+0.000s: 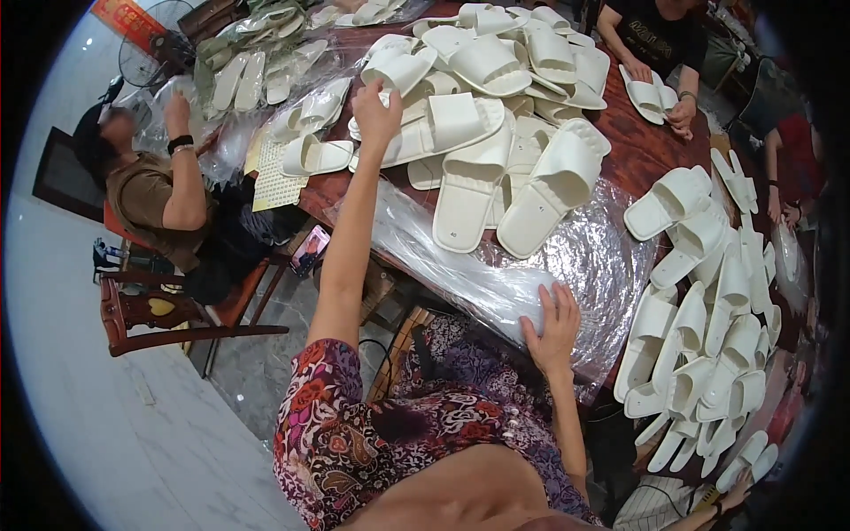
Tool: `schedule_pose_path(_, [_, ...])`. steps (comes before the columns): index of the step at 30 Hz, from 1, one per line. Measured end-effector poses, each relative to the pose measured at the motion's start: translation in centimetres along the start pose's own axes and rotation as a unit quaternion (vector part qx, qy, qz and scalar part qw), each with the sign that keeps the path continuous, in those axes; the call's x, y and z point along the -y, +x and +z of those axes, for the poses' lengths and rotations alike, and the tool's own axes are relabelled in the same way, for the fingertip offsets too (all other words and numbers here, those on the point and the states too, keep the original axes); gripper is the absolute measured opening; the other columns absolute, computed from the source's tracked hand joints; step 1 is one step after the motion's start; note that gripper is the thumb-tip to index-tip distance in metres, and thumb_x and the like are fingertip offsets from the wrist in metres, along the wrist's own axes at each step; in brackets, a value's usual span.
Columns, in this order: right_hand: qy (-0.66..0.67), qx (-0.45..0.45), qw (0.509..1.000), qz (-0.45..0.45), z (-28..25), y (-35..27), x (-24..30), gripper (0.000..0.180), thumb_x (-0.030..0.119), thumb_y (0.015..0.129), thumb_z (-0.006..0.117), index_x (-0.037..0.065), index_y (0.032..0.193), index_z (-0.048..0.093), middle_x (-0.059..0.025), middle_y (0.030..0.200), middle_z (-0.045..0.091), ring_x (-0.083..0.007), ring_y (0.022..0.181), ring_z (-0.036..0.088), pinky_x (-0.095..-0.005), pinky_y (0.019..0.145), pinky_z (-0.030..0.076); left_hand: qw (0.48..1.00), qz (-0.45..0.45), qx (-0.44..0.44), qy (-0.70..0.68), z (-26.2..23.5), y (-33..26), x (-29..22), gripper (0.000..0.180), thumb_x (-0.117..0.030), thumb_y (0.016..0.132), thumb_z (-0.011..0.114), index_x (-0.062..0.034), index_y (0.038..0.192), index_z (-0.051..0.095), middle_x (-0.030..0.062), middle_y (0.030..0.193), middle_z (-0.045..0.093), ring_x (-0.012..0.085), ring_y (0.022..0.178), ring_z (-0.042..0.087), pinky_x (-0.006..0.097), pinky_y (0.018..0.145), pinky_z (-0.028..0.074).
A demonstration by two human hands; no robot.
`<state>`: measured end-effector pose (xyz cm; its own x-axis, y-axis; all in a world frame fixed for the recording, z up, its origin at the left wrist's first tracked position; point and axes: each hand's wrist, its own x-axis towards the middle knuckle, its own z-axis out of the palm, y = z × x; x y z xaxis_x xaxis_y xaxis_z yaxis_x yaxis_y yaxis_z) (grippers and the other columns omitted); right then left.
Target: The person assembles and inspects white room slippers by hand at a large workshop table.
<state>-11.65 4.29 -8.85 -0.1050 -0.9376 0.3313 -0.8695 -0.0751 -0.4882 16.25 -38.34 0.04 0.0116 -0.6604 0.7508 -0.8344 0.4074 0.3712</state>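
Tabletop [639, 144] slippers [487, 66] mostly loose, packing looks early; right hand [552, 334], fingers apart, on film [465, 283]; left hand [377, 117] grip unclear.

The wearer [323, 398] is showing one left hand [378, 113] and one right hand [550, 332]. One phone [310, 250] and one fan [156, 42] are showing too. White slippers [565, 166] are lying around, too many to count.

We see bright, fairly even light; glare streaks the plastic film [611, 265] (white, wavy highlights); the view bends and blackens toward its rim.
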Motion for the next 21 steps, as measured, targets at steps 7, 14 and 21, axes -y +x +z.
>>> schedule_pose_path(7, [0.003, 0.002, 1.000, 0.004, -0.1, -0.8, 0.3, 0.063, 0.032, 0.084, 0.073, 0.010, 0.140, 0.053, -0.0160, 0.146, 0.045, -0.0384, 0.136, 0.039, -0.0517, 0.111, 0.031, 0.916, -0.258, 0.075, -0.299, 2.8, 4.4, 4.0, 0.039, -0.030, 0.089, 0.072, 0.0071, 0.101, 0.071, 0.0083, 0.088, 0.070, 0.0150, 0.081, 0.065, 0.030, 0.076, 0.050])
schedule_pose_path(14, [0.007, -0.006, 1.000, 0.002, -0.3, -0.9, 0.2, 0.061, 0.034, 0.085, 0.072, 0.011, 0.139, 0.055, -0.0156, 0.145, 0.047, -0.0383, 0.136, 0.040, -0.0513, 0.110, 0.032, 0.762, -0.444, 0.152, -0.446, 4.6, 6.6, 7.1, 0.038, -0.035, 0.089, 0.076, -0.0080, 0.069, 0.060, 0.0048, 0.062, 0.056, 0.0139, 0.051, 0.048, 0.029, 0.046, 0.038])
schedule_pose_path(21, [0.017, -0.020, 1.000, 0.010, 0.3, -0.2, -0.3, 0.062, 0.038, 0.086, 0.071, 0.013, 0.140, 0.055, -0.0149, 0.144, 0.047, -0.0367, 0.136, 0.040, -0.0506, 0.110, 0.033, 0.673, -0.473, 0.187, -0.538, 5.0, 9.2, 8.1, 0.013, -0.013, 0.089, 0.075, -0.0061, 0.089, 0.063, 0.0049, 0.080, 0.063, 0.0180, 0.072, 0.063, 0.029, 0.064, 0.054])
